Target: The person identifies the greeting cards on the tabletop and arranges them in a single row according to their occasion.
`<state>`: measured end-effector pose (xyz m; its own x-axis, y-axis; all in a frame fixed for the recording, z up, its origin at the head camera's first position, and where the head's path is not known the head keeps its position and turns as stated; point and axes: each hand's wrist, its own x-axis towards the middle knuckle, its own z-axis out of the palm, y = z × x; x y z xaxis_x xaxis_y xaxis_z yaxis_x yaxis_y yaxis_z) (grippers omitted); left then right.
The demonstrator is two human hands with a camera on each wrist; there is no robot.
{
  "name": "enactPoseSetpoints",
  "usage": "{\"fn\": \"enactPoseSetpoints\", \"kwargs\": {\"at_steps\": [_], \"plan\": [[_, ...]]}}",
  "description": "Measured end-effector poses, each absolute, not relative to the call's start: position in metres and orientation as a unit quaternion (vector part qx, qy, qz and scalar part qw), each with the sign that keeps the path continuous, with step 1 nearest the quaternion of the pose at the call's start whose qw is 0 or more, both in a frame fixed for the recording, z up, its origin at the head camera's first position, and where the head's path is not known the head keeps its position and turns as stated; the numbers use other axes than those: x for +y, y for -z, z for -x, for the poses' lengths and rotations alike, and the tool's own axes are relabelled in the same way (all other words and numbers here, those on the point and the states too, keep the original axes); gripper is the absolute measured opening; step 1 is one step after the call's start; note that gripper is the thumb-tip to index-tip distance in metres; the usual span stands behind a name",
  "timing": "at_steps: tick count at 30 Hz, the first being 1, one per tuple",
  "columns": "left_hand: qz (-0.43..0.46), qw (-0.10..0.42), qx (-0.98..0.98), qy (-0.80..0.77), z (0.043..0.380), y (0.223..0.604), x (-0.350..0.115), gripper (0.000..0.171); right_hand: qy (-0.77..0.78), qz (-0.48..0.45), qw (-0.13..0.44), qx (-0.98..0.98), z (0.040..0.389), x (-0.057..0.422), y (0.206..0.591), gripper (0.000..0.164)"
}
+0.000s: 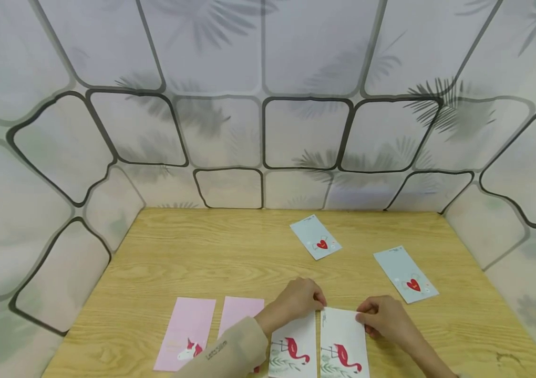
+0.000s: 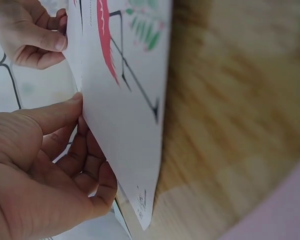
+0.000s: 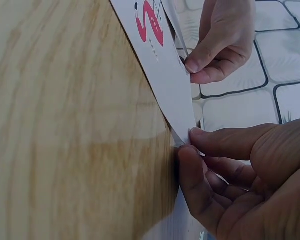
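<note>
Two white flamingo cards lie side by side at the table's near edge, a left card [image 1: 301, 333] and a right card [image 1: 342, 328]. With thumb and fingertips my left hand [image 1: 298, 298] pinches the right card's upper left corner, beside the left card. My right hand [image 1: 386, 317] pinches that same card at its upper right corner. In the right wrist view, the flamingo card [image 3: 165, 75] stretches between both hands, with the right thumb [image 3: 225, 141] on its corner. The left wrist view shows a flamingo card [image 2: 120, 125] along the left fingers.
To the left lie two pink cards, one with a unicorn [image 1: 194, 320], the other [image 1: 239, 312] partly covered by the left sleeve [image 1: 235, 349]. Two pale blue heart cards [image 1: 308, 233] [image 1: 393, 265] lie farther back on the wooden table [image 1: 192, 252]. Patterned walls [image 1: 220, 131] enclose it.
</note>
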<state>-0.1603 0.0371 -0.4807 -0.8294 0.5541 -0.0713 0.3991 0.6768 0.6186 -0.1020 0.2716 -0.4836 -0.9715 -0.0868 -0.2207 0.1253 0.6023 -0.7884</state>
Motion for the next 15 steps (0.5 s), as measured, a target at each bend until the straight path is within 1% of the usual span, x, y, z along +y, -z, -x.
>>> {"fn": "enactPoseSetpoints", "kwargs": {"at_steps": [9, 15], "plan": [[-0.252, 0.132, 0.918, -0.276, 0.1578, 0.4786, 0.0398, 0.01, 0.399, -0.002, 0.085, 0.913, 0.1008, 0.2684, 0.4868, 0.007], [-0.244, 0.136, 0.918, -0.282, 0.1566, 0.4774, 0.0401, 0.012, 0.395, -0.02, 0.078, 0.915, 0.0998, 0.2637, 0.4852, 0.009]]}}
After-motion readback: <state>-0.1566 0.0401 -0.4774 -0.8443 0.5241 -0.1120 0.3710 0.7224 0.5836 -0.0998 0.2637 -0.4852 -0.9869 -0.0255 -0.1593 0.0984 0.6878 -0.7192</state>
